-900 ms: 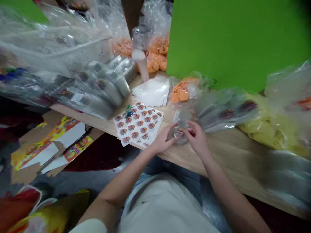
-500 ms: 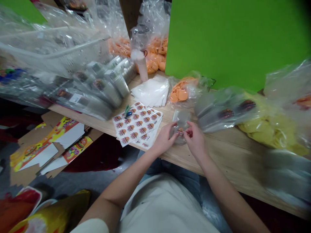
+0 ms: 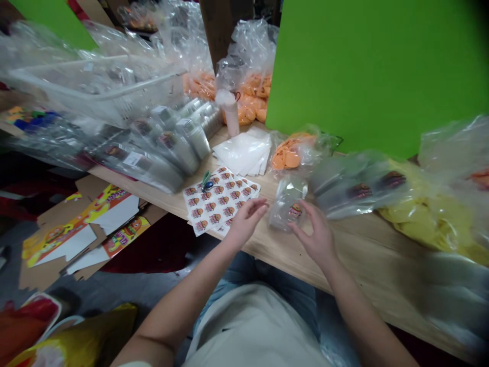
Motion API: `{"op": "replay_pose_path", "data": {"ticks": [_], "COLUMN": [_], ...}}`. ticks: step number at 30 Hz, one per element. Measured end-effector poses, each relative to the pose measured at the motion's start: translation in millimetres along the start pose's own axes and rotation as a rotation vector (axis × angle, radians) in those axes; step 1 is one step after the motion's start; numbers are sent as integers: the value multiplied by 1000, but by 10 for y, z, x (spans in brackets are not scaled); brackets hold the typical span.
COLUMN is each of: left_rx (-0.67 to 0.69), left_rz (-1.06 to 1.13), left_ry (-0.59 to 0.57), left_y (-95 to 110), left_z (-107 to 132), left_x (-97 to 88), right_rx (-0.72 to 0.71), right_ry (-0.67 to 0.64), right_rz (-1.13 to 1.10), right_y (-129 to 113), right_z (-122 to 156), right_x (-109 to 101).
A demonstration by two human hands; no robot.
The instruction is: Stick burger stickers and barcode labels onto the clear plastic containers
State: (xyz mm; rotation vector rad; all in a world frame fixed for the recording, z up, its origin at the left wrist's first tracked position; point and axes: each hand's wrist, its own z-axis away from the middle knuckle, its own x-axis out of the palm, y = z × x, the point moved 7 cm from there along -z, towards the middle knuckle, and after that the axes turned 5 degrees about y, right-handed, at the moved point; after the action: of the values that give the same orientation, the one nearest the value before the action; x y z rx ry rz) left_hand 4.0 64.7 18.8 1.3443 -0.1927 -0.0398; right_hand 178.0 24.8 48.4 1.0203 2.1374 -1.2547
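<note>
A clear plastic bag [image 3: 280,216] lies on the wooden table in front of me, with a burger-print sticker [image 3: 295,210] on its right part. My right hand [image 3: 318,233] is at the bag's right edge, thumb and fingers spread on either side of the sticker. To the left of the bag, my left hand [image 3: 246,221] hovers apart from it, its fingers loosely curved and holding nothing visible. Close to that hand are sheets of burger stickers [image 3: 214,203], with a small green-and-blue tool [image 3: 207,184] on top.
White sheets [image 3: 244,153], a bag of orange discs [image 3: 288,155] and a pale bottle [image 3: 231,116] stand behind. Packed clear bags [image 3: 355,188] and yellow pieces [image 3: 428,224] lie right. Stacked clear packages [image 3: 168,148] and a white basket [image 3: 114,92] fill the left. A green panel [image 3: 374,71] rises behind.
Both hands have let go of the sticker and moved apart, the left hand to the left. The sticker now lies flat on the bag. The view has shifted slightly.
</note>
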Motion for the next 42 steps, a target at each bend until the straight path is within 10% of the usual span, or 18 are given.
{"op": "replay_pose_path", "data": {"ticks": [4,15,22,30,34,38,42], "left_rx": [-353,-203,-350,-164,151,490,518], "left_rz": [388,195,282,-79,-371,-610,-723], "left_ry": [-280,-426,-471,-482,-383,-79,4], "left_y": [6,149,248,314,403,361,14], "left_z": [139,237,326,303,249,196,161], "left_x": [357,769,902,907,825,577,395], "right_rx": [-83,-142,-128,-239,-281,-176,-141], "right_ry": [-67,-225,-159,-63,-144,-93,-347], "right_rz": [-34,28,45,118,220,337,302], "right_y": [-194,-254,-187,-283,-234,312,928], "right_z": [33,111,71,191,71,-409,-785], "right_x": [-98,-430,-707,-646,-755,-1183,-1283]}}
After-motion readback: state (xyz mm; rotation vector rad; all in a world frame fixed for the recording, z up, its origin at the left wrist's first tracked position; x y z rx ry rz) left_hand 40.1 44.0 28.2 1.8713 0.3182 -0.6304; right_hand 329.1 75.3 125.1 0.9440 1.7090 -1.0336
